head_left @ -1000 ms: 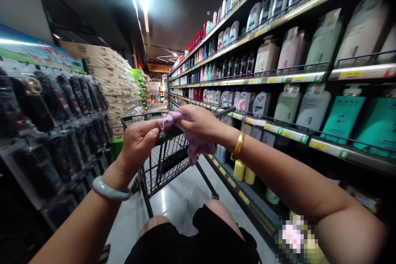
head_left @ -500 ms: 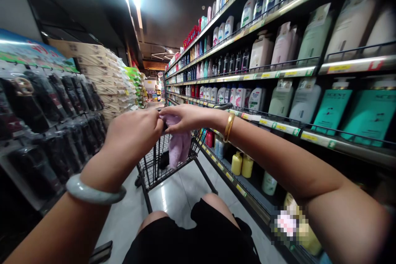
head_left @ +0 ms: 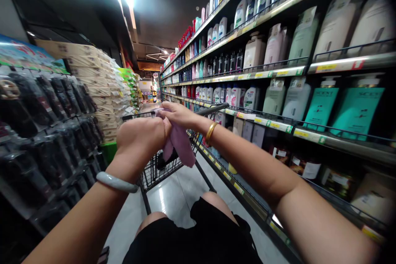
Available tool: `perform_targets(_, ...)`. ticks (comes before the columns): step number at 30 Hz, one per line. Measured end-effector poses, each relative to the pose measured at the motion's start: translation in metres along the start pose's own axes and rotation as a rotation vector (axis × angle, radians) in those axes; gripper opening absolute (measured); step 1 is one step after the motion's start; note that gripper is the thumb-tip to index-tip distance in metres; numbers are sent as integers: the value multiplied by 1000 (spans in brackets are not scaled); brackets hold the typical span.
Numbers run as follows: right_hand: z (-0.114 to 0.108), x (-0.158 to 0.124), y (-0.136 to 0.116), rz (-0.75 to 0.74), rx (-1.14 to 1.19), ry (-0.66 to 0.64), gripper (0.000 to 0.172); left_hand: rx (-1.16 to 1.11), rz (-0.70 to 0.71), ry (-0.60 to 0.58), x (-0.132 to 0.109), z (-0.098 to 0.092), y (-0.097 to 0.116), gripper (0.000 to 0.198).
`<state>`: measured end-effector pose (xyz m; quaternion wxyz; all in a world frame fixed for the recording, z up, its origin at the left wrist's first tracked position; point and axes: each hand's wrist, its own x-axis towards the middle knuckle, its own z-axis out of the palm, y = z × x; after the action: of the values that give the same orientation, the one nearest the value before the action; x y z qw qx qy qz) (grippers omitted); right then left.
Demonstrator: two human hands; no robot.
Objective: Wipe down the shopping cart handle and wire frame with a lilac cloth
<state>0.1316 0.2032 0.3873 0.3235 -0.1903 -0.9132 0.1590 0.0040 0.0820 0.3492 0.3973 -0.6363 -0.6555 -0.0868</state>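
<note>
A light purple cloth [head_left: 183, 146] hangs down between my hands in front of the cart's handle. My right hand [head_left: 176, 113] is closed over its upper part, fingers bent across it. Beside it, my left hand [head_left: 144, 134] makes a fist, thumb side against the cloth; its fingertips are hidden, but it appears to grip the cloth too. Just behind both hands is the dark handle [head_left: 213, 109] of a shopping cart [head_left: 151, 173]. Inside the wire basket lies a black item [head_left: 161, 161] that I cannot make out.
Shelves [head_left: 278, 72] of shampoo and pump bottles line the right side, near my right arm. On the left hang dark packaged goods [head_left: 58, 95], with stacked beige packs [head_left: 89, 78] beyond. A shiny tiled floor [head_left: 163, 202] runs under the cart.
My left hand has shifted slightly right and lower, closer against the cloth. My right hand has turned over the cloth, which hangs farther right and more spread. The shelves have shifted slightly left in view.
</note>
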Motion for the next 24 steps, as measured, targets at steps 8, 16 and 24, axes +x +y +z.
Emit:
perform_targets(8, -20, 10, 10, 93, 175, -112, 18, -23, -53, 159, -3, 14, -15, 62)
perform_targets(16, -3, 32, 1, 276, -153, 31, 15, -91, -89, 149, -5, 27, -43, 51)
perform_targets(24, 5, 60, -5, -6, 7, -245, 17, 29, -55, 49, -1, 39, -61, 75)
